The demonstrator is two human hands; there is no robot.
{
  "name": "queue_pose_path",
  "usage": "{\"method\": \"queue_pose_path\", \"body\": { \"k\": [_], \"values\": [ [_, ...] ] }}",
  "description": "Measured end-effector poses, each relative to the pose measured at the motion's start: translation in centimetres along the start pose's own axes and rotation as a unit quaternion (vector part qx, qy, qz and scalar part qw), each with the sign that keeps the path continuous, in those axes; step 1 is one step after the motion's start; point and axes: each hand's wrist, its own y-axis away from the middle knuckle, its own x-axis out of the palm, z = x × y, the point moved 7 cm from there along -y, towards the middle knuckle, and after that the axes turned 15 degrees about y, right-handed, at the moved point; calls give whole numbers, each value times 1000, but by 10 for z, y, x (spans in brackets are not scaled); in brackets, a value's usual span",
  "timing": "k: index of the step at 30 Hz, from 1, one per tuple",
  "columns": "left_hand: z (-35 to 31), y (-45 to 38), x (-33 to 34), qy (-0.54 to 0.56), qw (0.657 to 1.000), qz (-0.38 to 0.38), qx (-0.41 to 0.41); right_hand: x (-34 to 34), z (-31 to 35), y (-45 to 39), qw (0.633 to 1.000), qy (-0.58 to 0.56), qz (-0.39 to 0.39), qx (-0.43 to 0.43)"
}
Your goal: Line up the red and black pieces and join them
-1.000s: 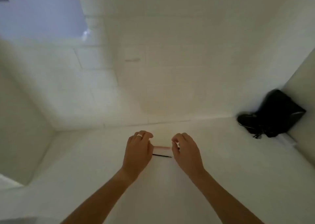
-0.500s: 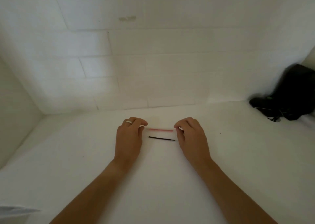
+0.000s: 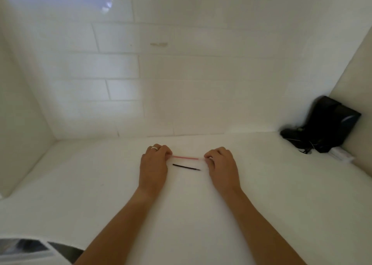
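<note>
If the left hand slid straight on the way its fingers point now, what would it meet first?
The left hand pinches the left end of the pink strand, its fingers curled toward the tiled wall. Straight on lies only bare white tabletop, then probably that wall; depth is unclear.

- Two bare forearms enter from the bottom edge of the frame, with no sleeves, watch or bracelet on either wrist.
- The left hand (image 3: 154, 167) sits just left of centre and wears a plain, silver-coloured ring (image 3: 154, 148) on one finger.
- The right hand (image 3: 221, 167), just right of centre, wears no ring.
- Nails look short and unpainted.
</note>
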Motion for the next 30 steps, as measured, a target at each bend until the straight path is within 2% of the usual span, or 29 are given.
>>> {"method": "queue_pose_path", "body": {
  "k": [5,11,14,19,21,28,30],
  "values": [
    [-7,-1,-1,20,1000,-5,20,2,1,-2,999,17,-22,-37],
    [-17,0,4,58,996,25,58,-6,34,4,985,65,-71,-143],
    [-24,1,7,58,994,39,90,-6,44,3,980,66,-81,-168],
    [-31,2,14,91,988,57,112,-5,44,3,984,73,-62,-150],
    [-36,4,17,72,987,69,130,-4,43,3,985,78,-63,-144],
    [-38,6,17,107,985,88,101,-7,43,3,985,82,-84,-130],
    [-42,4,12,107,984,64,131,-13,41,2,984,64,-106,-130]
  ]
}}
